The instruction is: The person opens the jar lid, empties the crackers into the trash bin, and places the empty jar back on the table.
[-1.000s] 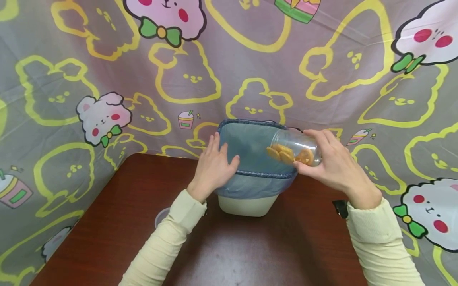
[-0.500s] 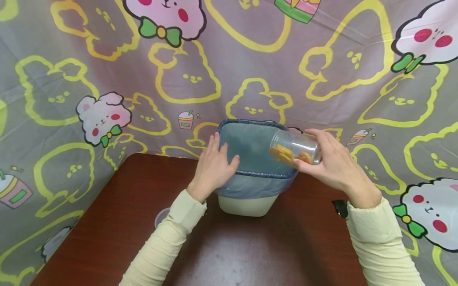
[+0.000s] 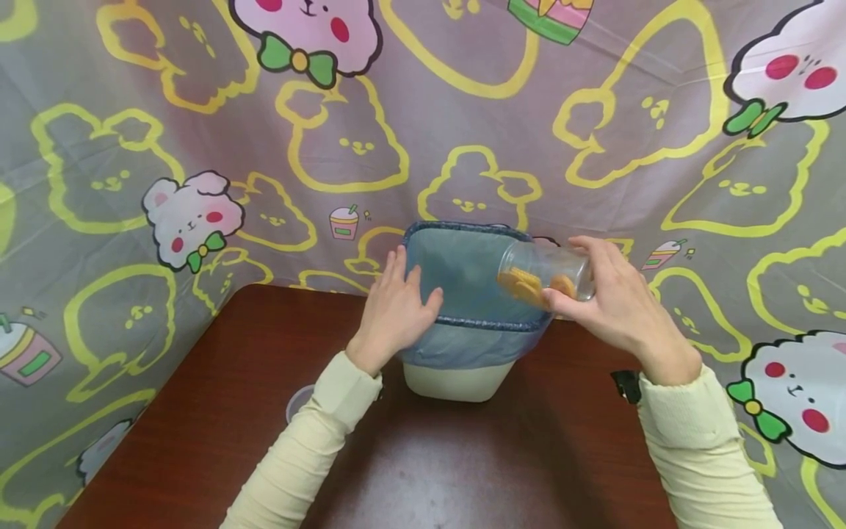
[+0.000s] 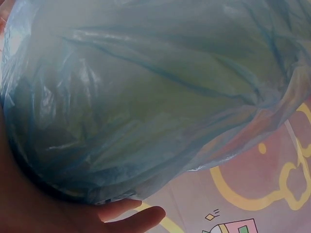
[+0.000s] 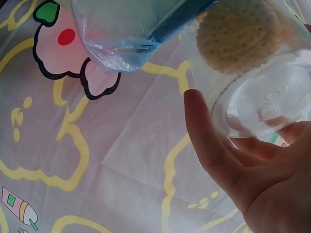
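In the head view a pale bin (image 3: 456,383) lined with a blue bag (image 3: 463,347) stands tilted, its mouth facing up toward the camera. My left hand (image 3: 399,312) rests on its left rim, fingers straight, thumb near the front rim. My right hand (image 3: 624,308) grips a clear jar (image 3: 538,257) by its base end. The jar lies almost level, its mouth end over the bin's right side. Several round crackers (image 3: 522,285) lie inside along its lower wall. The right wrist view shows one cracker (image 5: 238,36) close behind the jar's clear bottom.
On the brown table (image 3: 264,345) a clear round lid-like piece (image 3: 299,400) lies left of the bin, partly hidden by the left sleeve. A patterned curtain (image 3: 463,117) hangs close behind and at both sides.
The crackers at the jar's mouth have slipped slightly back inside, and the jar looks a little more level. My left hand and the bin stay where they were.
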Demonstrator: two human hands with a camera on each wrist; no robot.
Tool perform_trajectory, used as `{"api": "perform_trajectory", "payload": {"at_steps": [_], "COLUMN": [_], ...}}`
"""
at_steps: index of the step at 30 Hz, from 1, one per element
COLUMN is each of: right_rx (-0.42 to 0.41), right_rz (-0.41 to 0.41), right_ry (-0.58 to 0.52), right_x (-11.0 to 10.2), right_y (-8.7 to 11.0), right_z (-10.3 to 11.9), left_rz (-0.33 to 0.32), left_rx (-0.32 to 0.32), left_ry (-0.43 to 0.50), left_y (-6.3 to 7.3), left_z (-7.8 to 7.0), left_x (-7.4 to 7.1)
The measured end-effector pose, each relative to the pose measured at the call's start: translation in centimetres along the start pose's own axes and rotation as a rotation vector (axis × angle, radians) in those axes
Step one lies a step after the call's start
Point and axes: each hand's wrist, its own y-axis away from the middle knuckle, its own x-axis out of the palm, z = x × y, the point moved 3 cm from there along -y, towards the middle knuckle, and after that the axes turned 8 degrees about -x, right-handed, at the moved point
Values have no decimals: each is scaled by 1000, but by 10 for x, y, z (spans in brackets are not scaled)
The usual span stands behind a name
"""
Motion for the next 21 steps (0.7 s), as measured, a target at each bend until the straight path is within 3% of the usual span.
{"api": "perform_trajectory", "payload": {"at_steps": [21], "right_rx": [34], "right_rz": [-58], "right_ry": [-27], "right_x": [1], "right_y": [-2], "right_z": [-4], "left_rz": [-1], "left_rx": [-2], "left_ry": [-11], "left_y": [-2], "left_z": [0], "left_x": [1]}}
